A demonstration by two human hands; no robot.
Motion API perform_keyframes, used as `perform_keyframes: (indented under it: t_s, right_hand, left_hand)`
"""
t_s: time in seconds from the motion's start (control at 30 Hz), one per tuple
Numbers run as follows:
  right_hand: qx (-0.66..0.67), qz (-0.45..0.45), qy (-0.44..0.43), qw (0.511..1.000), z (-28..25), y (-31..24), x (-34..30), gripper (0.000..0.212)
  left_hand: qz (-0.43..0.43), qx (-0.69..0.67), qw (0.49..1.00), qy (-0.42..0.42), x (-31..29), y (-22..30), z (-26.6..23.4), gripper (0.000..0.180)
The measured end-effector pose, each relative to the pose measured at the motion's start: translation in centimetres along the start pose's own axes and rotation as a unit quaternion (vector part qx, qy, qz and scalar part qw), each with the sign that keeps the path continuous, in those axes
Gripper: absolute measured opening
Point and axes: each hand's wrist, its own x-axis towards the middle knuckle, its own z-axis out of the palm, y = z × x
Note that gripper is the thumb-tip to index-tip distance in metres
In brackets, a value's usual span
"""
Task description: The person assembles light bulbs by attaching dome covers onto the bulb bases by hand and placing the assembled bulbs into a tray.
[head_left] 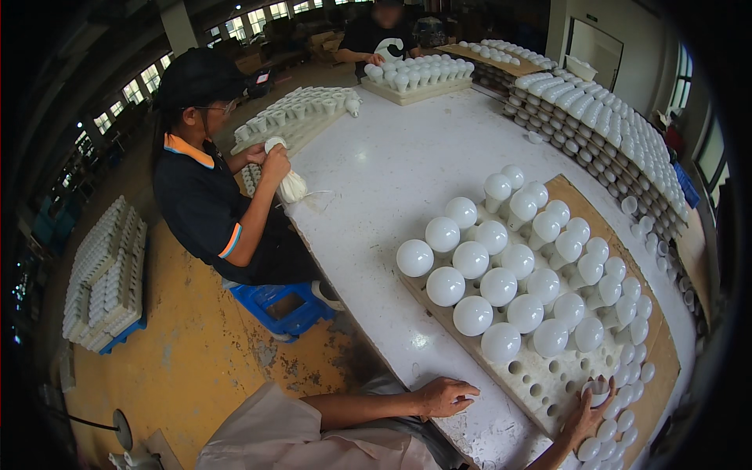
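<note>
Bulb cover (598,392), white: pinched in right hand (581,417) at the foam tray's (570,373) near corner; had left hand (446,398), fingers loosely bent, over the table's (352,235) edge.

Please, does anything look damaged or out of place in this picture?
Yes. The yellow floor looks damaged: its paint is worn away in patches. Also, one white piece lies loose on the table beside the stack.

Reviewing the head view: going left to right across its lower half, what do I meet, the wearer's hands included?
Stacked white trays → blue stool → left hand → right hand, which holds a white cup-shaped piece.
</note>
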Motion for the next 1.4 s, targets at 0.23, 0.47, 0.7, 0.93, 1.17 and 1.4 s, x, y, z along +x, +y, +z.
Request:
perform_keyframes:
  t_s: [0.23, 0.47, 0.7, 0.93, 1.17, 1.4]
  right_hand:
    - [-0.004, 0.01, 0.002, 1.0, 0.1, -0.6, -0.2, 0.059]
    - [0.002, 0.018, 0.004, 1.0, 0.4, -1.0, -0.3, 0.061]
    - [-0.103, -0.003, -0.025, 0.994, -1.2, 1.4, 0.9, 0.061]
    - [-0.01, 0.021, 0.003, 1.0, 0.3, -0.5, 0.0, 0.06]
    - [0.001, 0.021, 0.0, 1.0, 0.0, -0.2, 0.0, 0.061]
    - [0.016, 0.019, -0.003, 1.0, 0.0, 0.0, 0.0, 0.061]
  left_hand:
    - [0.01, 0.006, 1.0, -0.013, -0.1, 0.1, -0.2, 0.028]
    - [0.048, 0.011, 0.999, 0.012, -0.8, -0.6, -1.1, 0.027]
    - [-0.027, 0.065, 0.995, 0.063, -1.5, -0.2, -5.8, 0.023]
    - [-0.027, 0.087, 0.992, 0.086, -1.5, -0.5, -5.9, 0.023]
    - [-0.014, 0.118, 0.989, 0.09, -1.6, -0.4, -5.8, 0.022]
    - [0.028, 0.118, 0.985, 0.121, -1.5, -1.0, -5.5, 0.022]
